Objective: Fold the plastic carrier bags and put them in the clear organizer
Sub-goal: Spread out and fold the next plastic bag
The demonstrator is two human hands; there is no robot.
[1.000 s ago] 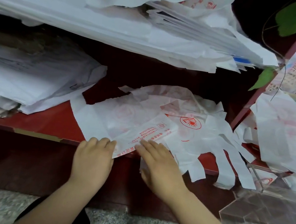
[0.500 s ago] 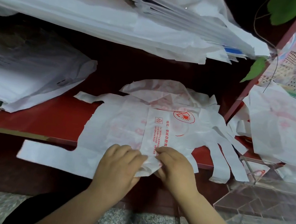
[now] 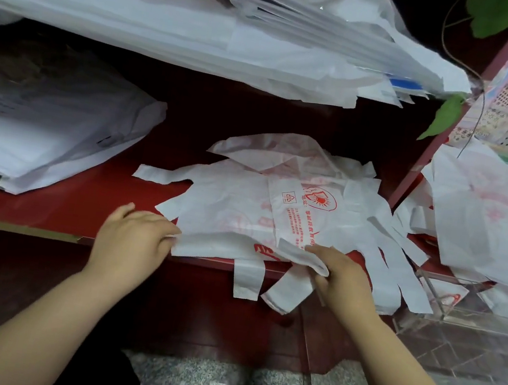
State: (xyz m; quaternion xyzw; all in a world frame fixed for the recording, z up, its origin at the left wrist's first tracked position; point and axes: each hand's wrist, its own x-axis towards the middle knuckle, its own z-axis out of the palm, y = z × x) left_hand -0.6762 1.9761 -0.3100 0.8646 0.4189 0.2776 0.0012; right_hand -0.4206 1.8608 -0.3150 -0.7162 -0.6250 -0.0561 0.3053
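1. The white carrier bag (image 3: 230, 212) lies flat on the red counter (image 3: 72, 208). Its near edge is turned over, and its handle strips hang off the front.
2. The left hand (image 3: 134, 237) pinches the left end of the fold. The right hand (image 3: 343, 280) pinches the bunched right end.
3. The folding looks barely started, with several more folds probably needed.
4. The clear organizer (image 3: 441, 307) stands near on the right, and what it holds is unclear. Loose bags (image 3: 488, 227) heaped beside it are unfolded.
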